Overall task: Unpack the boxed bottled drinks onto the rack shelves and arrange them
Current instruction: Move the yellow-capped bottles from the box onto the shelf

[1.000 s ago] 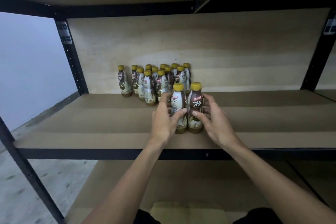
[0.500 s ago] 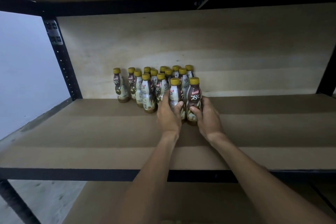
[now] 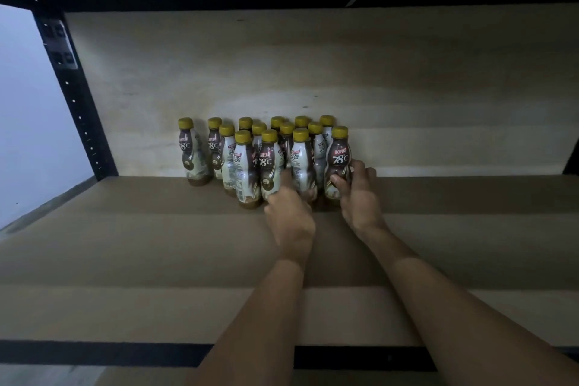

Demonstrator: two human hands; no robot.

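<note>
1. Over a dozen yellow-capped bottles [image 3: 269,163] stand upright in a tight cluster against the back edge of the shelf [image 3: 156,244], left of its middle.
2. The right hand [image 3: 357,197] grips the brown-label bottle [image 3: 339,160] at the cluster's front right corner, thumb and fingers curled round its lower body.
3. The left hand [image 3: 289,219] is blurred; its fingers seem wrapped round the base of the white-label bottle [image 3: 300,163] just beside it.
4. Both forearms [image 3: 269,307] reach forward over the shelf's front edge.
</note>
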